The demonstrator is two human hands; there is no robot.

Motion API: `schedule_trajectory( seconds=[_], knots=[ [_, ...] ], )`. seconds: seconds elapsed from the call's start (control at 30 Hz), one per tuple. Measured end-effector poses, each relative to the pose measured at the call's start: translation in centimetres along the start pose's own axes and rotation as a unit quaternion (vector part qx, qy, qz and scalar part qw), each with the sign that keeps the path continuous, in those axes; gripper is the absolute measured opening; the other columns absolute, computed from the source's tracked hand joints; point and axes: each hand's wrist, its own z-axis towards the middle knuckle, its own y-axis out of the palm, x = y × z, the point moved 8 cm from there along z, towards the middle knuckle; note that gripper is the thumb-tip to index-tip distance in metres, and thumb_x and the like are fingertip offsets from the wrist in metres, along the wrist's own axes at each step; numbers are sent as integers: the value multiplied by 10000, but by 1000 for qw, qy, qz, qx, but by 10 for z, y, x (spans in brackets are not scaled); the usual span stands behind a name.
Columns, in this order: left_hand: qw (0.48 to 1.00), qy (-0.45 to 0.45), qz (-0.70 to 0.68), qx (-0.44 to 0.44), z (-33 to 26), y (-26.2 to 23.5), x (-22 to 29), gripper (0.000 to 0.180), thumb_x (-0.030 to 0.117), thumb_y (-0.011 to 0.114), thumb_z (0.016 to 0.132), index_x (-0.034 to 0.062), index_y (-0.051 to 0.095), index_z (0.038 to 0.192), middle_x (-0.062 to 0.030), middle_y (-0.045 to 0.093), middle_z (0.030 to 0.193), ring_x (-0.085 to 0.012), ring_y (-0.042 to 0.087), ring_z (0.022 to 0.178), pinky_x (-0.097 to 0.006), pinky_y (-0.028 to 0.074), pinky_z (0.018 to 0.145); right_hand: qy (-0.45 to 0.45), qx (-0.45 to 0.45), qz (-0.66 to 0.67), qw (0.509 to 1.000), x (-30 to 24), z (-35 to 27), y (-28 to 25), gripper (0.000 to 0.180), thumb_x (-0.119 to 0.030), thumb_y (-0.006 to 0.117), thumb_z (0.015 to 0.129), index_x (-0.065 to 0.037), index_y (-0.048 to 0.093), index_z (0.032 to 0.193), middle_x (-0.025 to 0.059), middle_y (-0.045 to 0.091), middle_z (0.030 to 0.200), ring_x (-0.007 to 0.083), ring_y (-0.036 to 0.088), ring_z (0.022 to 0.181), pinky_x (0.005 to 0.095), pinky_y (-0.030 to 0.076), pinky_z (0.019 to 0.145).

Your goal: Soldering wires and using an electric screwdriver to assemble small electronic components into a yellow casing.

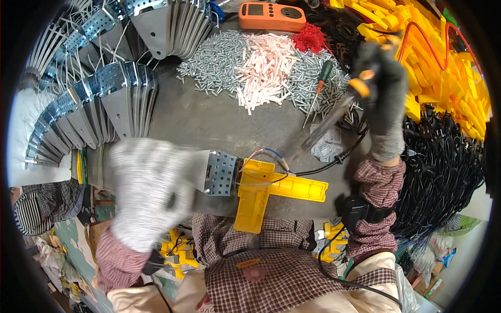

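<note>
At the near edge of the bench (182, 112), between left hand (154, 182) and right hand (381, 81), the latter wrapped round a blurred tool (359, 87), the yellow housing (259, 189), probably light and stiff, is apparently pinched by the former at its plate (199, 166), the best hold, sparing fragile wires (272, 151).

The left hand (151, 188) is blurred, its fingers indistinct. The tool (327, 123) is smeared too. The top edge crops the yellow pile (443, 78).

Yellow plastic T-shaped housing (252, 204); white fabric-gloved left hand (151, 189); dark grey gloved right hand (385, 83); brown-and-white checked cloth apron (295, 276).
</note>
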Motion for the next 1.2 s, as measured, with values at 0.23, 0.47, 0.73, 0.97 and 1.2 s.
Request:
schedule_trajectory(
  seconds=[0.23, 0.47, 0.73, 0.97, 1.2],
  knots=[
    [998, 30, -32, 43, 16, -11, 9, 390, 92, 581, 675, 153, 685, 1046, -76, 627, 1118, -293, 563, 1156, -518, 352, 1092, -294, 47, -489, 820, -79, 5, -9, 256, -187, 610, 978, 26, 694, 1092, 80, 713, 1022, 155, 673, 892, 294, 540, 827],
    [942, 212, -152, -212, 101, 52, 99, 440, 396, 691, 886, 40, 628, 1137, -169, 655, 1066, -329, 615, 1087, -468, 415, 1047, -207, -17, -438, 874, -38, 43, 59, 242, -77, 676, 929, -24, 670, 1165, 103, 717, 933, 80, 649, 847, 247, 515, 781],
    [849, 149, -368, -347, 113, 99, 73, 239, 191, 682, 908, 30, 673, 1084, -120, 692, 897, -239, 682, 816, -349, 542, 773, -187, -77, -690, 695, -4, 65, 101, 357, -152, 582, 925, -40, 555, 1263, 240, 646, 1163, 472, 637, 1020, 523, 537, 839],
    [870, 130, -444, -171, 101, 44, 77, 176, 118, 663, 918, 39, 593, 1059, -114, 682, 880, -259, 705, 831, -367, 570, 792, -55, -271, -650, 708, 5, -111, 77, 222, -127, 550, 957, -46, 594, 1159, 256, 672, 883, 421, 685, 824, 511, 543, 712],
    [922, 89, -375, -39, 74, 55, 78, 159, 77, 689, 840, 89, 620, 983, -71, 621, 785, -278, 648, 786, -458, 507, 931, 15, -343, -543, 767, -5, -126, 82, 320, -111, 586, 936, -37, 583, 1248, 278, 664, 1023, 397, 681, 979, 469, 543, 819]
  ],
)
